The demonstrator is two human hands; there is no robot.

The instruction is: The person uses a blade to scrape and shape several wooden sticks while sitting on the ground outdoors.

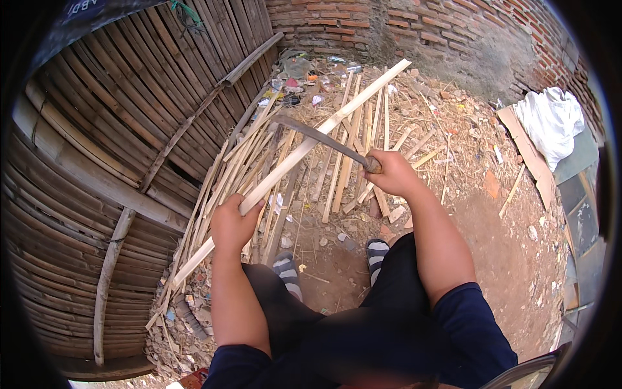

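My left hand (pixel 234 223) is closed around a long pale wooden strip (pixel 283 166), which slants from the lower left up to the far right. My right hand (pixel 394 174) grips the wooden handle of a machete (pixel 335 144). Its dark, slightly curved blade lies across the strip beyond my left hand, with the tip past the strip's left side. From this view I cannot tell whether the blade is cutting into the wood or only resting against it.
Many loose wooden strips (pixel 341 175) cover the rubble ahead and to the left. A bamboo wall (pixel 97 123) stands close on the left, a brick wall (pixel 447 32) at the back. A white sack (pixel 549 123) and a cardboard piece (pixel 528 152) lie on the right.
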